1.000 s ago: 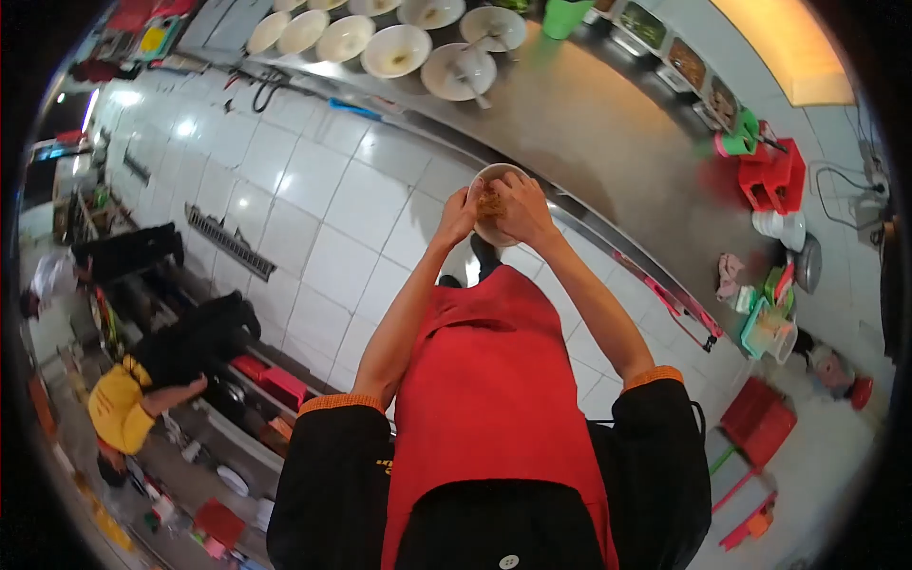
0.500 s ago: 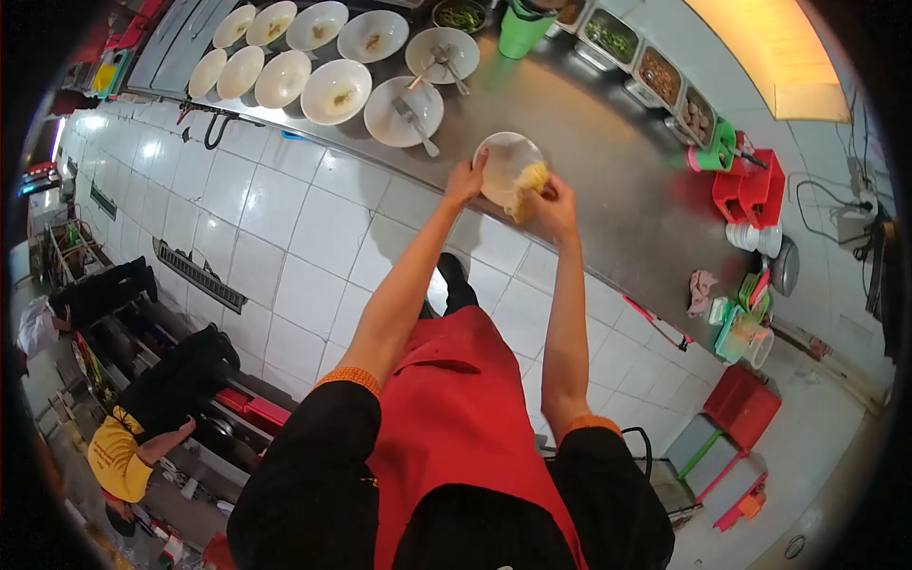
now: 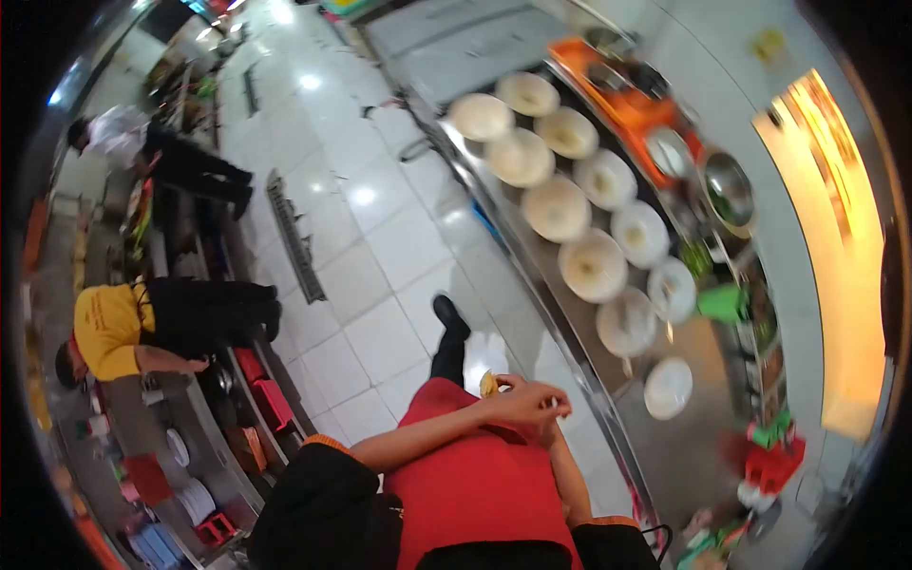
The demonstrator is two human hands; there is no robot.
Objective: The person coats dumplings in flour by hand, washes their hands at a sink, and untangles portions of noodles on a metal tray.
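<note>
My left hand (image 3: pixel 532 404) reaches across the front of my red apron, its fingers loosely apart and holding nothing visible. It passes in front of my right hand (image 3: pixel 513 381), most of which is hidden behind it. A small crumpled yellow bundle (image 3: pixel 489 385) shows at the fingers of my right hand; its kind is unclear. Off to the right, a white bowl (image 3: pixel 668 388) stands on the steel counter (image 3: pixel 655 446), apart from both hands. Beyond it, two rows of white bowls (image 3: pixel 594 265) line the counter, and the nearer ones have utensils in them.
The counter's long edge (image 3: pixel 560 347) runs along my right. Tiled floor (image 3: pixel 366 294) lies ahead with a drain grate (image 3: pixel 296 237). Two people work at the left: one in a yellow shirt (image 3: pixel 109 328), another in white (image 3: pixel 119 135). A green container (image 3: pixel 724 302) stands by the bowls.
The view has swung leftward. Both hands have come away from the counter to my apron and crossed. My left hand has let go of the bowl, which now sits on the counter.
</note>
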